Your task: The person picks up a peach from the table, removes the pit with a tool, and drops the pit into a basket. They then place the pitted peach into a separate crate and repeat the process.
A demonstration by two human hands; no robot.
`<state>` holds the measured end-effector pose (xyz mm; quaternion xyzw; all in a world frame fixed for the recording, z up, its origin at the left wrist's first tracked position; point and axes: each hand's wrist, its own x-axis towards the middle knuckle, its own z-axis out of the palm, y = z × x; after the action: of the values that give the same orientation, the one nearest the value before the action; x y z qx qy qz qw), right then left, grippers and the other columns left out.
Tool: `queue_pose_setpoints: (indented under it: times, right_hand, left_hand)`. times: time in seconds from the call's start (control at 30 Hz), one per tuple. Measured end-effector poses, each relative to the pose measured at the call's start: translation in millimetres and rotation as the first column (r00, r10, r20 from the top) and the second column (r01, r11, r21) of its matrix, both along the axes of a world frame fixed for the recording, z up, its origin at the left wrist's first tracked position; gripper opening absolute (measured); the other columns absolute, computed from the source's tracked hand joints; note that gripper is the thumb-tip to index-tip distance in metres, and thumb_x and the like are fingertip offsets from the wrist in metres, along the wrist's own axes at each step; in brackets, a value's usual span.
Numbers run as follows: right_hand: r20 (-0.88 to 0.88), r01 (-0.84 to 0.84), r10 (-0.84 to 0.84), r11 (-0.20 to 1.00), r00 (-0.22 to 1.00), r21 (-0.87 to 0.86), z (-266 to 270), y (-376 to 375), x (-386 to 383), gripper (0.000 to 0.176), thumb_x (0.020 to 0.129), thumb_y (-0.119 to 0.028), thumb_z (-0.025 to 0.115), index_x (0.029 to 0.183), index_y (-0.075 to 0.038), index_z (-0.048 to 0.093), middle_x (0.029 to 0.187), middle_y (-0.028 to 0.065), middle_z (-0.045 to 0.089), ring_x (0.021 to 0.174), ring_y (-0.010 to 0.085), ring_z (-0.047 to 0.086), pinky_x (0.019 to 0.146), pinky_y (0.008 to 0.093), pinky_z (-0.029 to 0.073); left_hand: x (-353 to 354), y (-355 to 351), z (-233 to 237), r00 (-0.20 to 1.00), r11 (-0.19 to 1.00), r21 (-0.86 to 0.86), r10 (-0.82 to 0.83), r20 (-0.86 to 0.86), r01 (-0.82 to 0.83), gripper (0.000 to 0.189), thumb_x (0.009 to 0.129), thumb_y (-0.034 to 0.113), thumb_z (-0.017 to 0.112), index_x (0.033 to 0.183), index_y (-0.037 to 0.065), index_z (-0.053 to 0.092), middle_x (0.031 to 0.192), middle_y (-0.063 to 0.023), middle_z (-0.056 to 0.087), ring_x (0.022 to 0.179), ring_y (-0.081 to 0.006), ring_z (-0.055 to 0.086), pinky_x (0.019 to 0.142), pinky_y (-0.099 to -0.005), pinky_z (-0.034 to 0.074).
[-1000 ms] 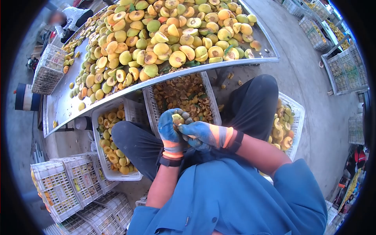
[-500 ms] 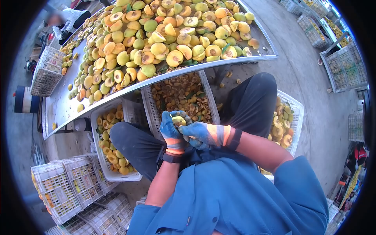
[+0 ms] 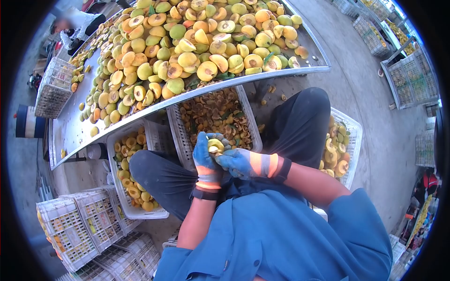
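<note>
In the head view my left hand (image 3: 205, 157), in a blue and orange work glove, is closed around a yellow-green peach half (image 3: 215, 144). My right hand (image 3: 241, 162), gloved the same way, is closed right against the fruit's near side. Whatever sits inside its fingers is hidden. Both hands are above my lap, in front of a white crate (image 3: 174, 126) of brownish pits and scraps (image 3: 213, 110). A heap of whole and halved peaches (image 3: 187, 60) covers much of the metal table (image 3: 75, 133) ahead.
Crates of peach halves stand at my left (image 3: 136, 213) and right (image 3: 355, 140). Stacked white crates (image 3: 77, 218) rise at lower left. Another crate (image 3: 54, 89) is by the table's left end, where a person (image 3: 86, 23) works. More crates (image 3: 412, 77) stand far right.
The peach half has turned slightly in my left hand, showing more of its pale cut side. My right hand has shifted a little against it. The whole view has moved slightly.
</note>
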<state>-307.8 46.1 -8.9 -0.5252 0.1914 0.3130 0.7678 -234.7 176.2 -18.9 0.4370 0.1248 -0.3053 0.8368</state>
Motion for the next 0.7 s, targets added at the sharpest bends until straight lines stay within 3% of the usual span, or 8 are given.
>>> queue_pose_setpoints:
  times: [0.07,0.17,0.27,0.3,0.37,0.47,0.6,0.7]
  right_hand:
    - [0.675,0.114,0.263,0.881,0.689,-0.460,-8.0,-8.2,-9.0,0.020,0.105,-0.010,0.055,0.121,-0.001,0.063,0.094,0.0122,0.061,0.075,0.0254,0.064,0.064,0.0358,0.051]
    - [0.759,0.237,0.267,0.843,0.593,-0.482,10.4,-6.5,-2.9,0.021,0.107,-0.013,0.053,0.120,0.001,0.062,0.094,0.0190,0.065,0.077,0.0356,0.067,0.070,0.0398,0.054]
    - [0.346,-0.033,0.343,0.750,0.873,-0.660,15.1,-9.6,4.1,0.054,0.110,-0.048,0.044,0.115,0.000,0.070,0.109,0.0274,0.073,0.104,0.0476,0.068,0.093,0.0510,0.051]
    - [0.223,-0.149,0.454,0.650,0.863,-0.745,33.8,-14.6,7.2,0.054,0.110,-0.047,0.043,0.113,0.001,0.070,0.106,0.0290,0.073,0.102,0.0501,0.067,0.092,0.0529,0.050]
    - [0.236,-0.110,0.474,0.594,0.848,-0.797,-1.4,-13.6,1.9,0.057,0.111,-0.048,0.041,0.114,0.002,0.069,0.107,0.0299,0.072,0.104,0.0501,0.067,0.094,0.0536,0.050]
    - [0.077,-0.216,0.459,0.552,0.885,-0.805,18.7,-12.2,9.1,0.057,0.110,-0.049,0.042,0.114,0.001,0.068,0.107,0.0299,0.072,0.103,0.0499,0.067,0.094,0.0538,0.050]
    - [0.242,-0.077,0.397,0.639,0.885,-0.766,10.2,-9.0,4.6,0.053,0.111,-0.047,0.043,0.115,0.000,0.065,0.100,0.0303,0.072,0.096,0.0513,0.068,0.090,0.0547,0.051]
    - [0.237,-0.077,0.379,0.653,0.895,-0.753,22.6,-14.4,9.1,0.050,0.111,-0.046,0.045,0.114,0.000,0.064,0.097,0.0313,0.072,0.094,0.0518,0.068,0.089,0.0553,0.051]
  left_hand:
    - [8.8,0.8,9.0,0.980,0.993,0.046,0.114,-0.163,-0.107,0.038,0.107,0.044,0.059,0.101,0.008,0.064,0.092,-0.0095,0.069,0.080,-0.0226,0.068,0.072,-0.0381,0.059]
    - [24.2,28.1,16.1,0.960,0.956,0.171,0.205,0.192,-0.238,0.035,0.109,0.039,0.056,0.106,0.005,0.065,0.097,-0.0100,0.071,0.085,-0.0231,0.070,0.077,-0.0369,0.061]
    - [45.1,78.2,55.8,0.733,0.761,0.431,0.085,0.675,-0.485,0.031,0.111,0.031,0.052,0.108,0.004,0.066,0.100,-0.0101,0.071,0.089,-0.0226,0.071,0.083,-0.0338,0.060]
    - [53.5,96.2,67.7,0.641,0.660,0.461,0.042,0.766,-0.594,0.030,0.111,0.029,0.052,0.109,0.003,0.067,0.102,-0.0102,0.071,0.090,-0.0227,0.071,0.085,-0.0331,0.060]
    - [91.2,172.4,54.3,0.598,0.463,0.519,0.032,0.801,-0.719,0.026,0.108,0.024,0.059,0.110,0.001,0.069,0.106,-0.0105,0.071,0.096,-0.0232,0.070,0.090,-0.0338,0.057]
    - [132.2,210.3,53.7,0.458,0.108,0.525,-0.363,0.811,-0.844,0.025,0.097,0.017,0.075,0.115,-0.001,0.072,0.113,-0.0111,0.071,0.103,-0.0235,0.067,0.095,-0.0370,0.053]
    - [173.1,108.7,75.0,0.372,0.428,0.526,-0.394,0.841,-0.735,0.031,0.094,0.017,0.078,0.120,0.001,0.073,0.122,-0.0148,0.069,0.110,-0.0274,0.066,0.100,-0.0389,0.052]
    - [236.1,25.5,45.8,0.321,0.445,0.577,-0.527,0.787,-0.684,0.046,0.092,0.021,0.080,0.132,0.002,0.066,0.127,-0.0182,0.068,0.119,-0.0349,0.063,0.106,-0.0425,0.050]
